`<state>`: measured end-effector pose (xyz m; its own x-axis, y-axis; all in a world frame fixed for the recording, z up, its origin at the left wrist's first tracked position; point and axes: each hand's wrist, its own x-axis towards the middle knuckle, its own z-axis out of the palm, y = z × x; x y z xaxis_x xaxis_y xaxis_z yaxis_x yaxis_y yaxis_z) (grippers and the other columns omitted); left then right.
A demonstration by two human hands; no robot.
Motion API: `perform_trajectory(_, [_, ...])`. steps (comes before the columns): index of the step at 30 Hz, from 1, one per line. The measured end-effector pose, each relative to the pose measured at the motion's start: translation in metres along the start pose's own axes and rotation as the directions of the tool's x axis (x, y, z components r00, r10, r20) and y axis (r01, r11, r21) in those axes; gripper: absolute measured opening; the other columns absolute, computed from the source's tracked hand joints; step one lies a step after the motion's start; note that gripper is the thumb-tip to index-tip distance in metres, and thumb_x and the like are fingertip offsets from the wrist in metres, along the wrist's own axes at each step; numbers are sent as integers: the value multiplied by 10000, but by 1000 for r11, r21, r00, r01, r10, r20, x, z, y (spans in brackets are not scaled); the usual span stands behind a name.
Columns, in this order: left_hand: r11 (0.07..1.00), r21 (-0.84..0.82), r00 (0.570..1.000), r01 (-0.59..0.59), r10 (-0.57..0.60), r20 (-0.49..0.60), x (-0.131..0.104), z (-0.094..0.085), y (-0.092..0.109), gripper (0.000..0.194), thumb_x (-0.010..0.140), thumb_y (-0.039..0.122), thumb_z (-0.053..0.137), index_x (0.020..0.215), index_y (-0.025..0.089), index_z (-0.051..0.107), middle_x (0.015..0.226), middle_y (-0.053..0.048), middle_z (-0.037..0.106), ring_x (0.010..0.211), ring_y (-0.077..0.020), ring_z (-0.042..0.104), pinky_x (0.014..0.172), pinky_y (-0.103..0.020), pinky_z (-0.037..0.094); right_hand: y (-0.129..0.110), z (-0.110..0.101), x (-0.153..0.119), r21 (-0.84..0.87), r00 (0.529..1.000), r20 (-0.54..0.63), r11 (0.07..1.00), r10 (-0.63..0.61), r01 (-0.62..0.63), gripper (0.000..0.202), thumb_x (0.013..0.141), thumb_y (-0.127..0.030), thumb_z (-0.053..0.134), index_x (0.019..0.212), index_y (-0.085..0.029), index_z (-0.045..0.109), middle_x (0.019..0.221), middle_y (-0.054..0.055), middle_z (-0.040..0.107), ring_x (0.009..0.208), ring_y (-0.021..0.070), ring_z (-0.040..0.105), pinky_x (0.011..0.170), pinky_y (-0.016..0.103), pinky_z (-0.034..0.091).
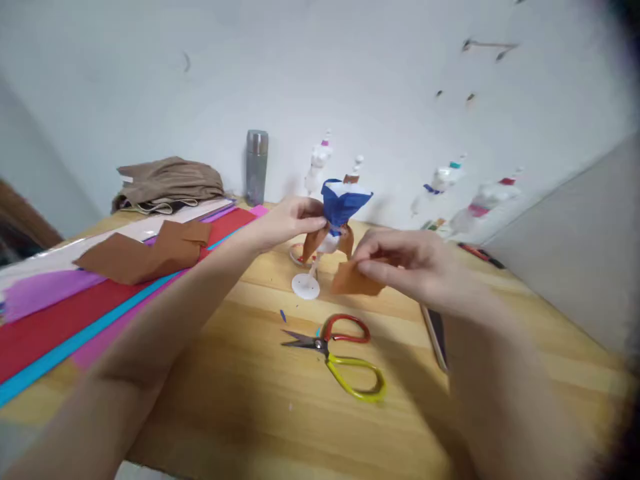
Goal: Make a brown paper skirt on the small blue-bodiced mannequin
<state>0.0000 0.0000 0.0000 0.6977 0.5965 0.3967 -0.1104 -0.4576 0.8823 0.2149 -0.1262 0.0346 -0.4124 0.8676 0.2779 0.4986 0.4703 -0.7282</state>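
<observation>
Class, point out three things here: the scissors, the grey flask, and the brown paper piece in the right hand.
scissors (334, 354), head view, on the pivot.
grey flask (257, 167), head view, mid-body.
brown paper piece (353, 281), head view, its flat face.

Person, own body: two bare forearms, no sleeves in view; left hand (287, 223) and right hand (407, 263) bare, without gloves, rings, watch or wristband.

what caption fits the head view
Left hand steadies a blue-wrapped figurine; right hand pinches brown paper above scissors.
</observation>
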Motion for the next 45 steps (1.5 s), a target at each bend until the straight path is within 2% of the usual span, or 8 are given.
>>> perform_trajectory(3, [1000,-13,1000,4,-4,-16,1,-1,-2,304,790,413,789,907,136,744,983,-100,803,981,-244,714,996,-408,530,5,-21,-7,-35,980,183,996,-80,87,209,932,-335,673,795,-188,730,814,65,722,764,176,652,720,320,523])
perform_trajectory(5, [1000,-17,1000,9,-10,-25,1,-2,-3,327,790,449,797,914,149,751,988,-95,802,1000,-254,718,1007,-418,530,6,-26,-9,0,984,164,998,-70,71,206,922,-348,701,786,-197,736,769,45,705,685,155,635,644,298,510])
perform_trajectory(8, [1000,-10,999,18,-18,-26,0,-1,-4,373,781,497,807,929,157,766,1000,-98,800,1027,-275,714,1012,-434,530,6,-14,-5,108,998,-55,994,-1,7,159,845,-362,775,775,-226,730,690,6,664,571,132,567,525,276,451])
perform_trajectory(12, [1000,-12,1000,8,-8,-16,-1,1,-3,444,776,556,811,948,148,777,997,-109,799,1053,-303,715,1027,-475,529,8,21,9,168,937,-348,986,38,22,123,783,-330,785,736,-250,704,698,15,691,603,164,587,554,311,481])
perform_trajectory(17, [1000,-7,1000,2,-2,-18,0,2,-4,411,806,517,792,970,142,767,1022,-98,799,1069,-298,720,1046,-482,531,16,47,19,-69,838,-543,998,-44,7,128,809,-282,722,704,-247,657,673,21,683,611,188,613,583,343,493])
perform_trajectory(24, [1000,23,999,9,-8,-33,2,6,-2,185,860,328,695,918,157,734,929,-74,772,960,-246,735,972,-434,569,8,53,12,-327,790,-532,934,-305,141,136,841,-191,670,719,-250,658,677,-3,726,561,153,622,542,294,484])
perform_trajectory(31, [996,86,998,20,-15,-64,1,8,0,158,889,274,666,938,146,744,988,-82,790,1020,-241,732,1009,-428,567,6,55,8,-479,713,-536,858,-452,184,135,877,-168,680,779,-257,708,719,7,759,601,169,675,581,314,531])
perform_trajectory(45, [996,80,998,48,-45,-39,1,7,-2,242,893,293,642,1030,112,727,1061,-98,790,1103,-253,714,1079,-430,527,26,48,17,-411,707,-607,905,-362,110,102,873,-238,676,793,-252,737,759,44,771,634,214,707,592,369,558])
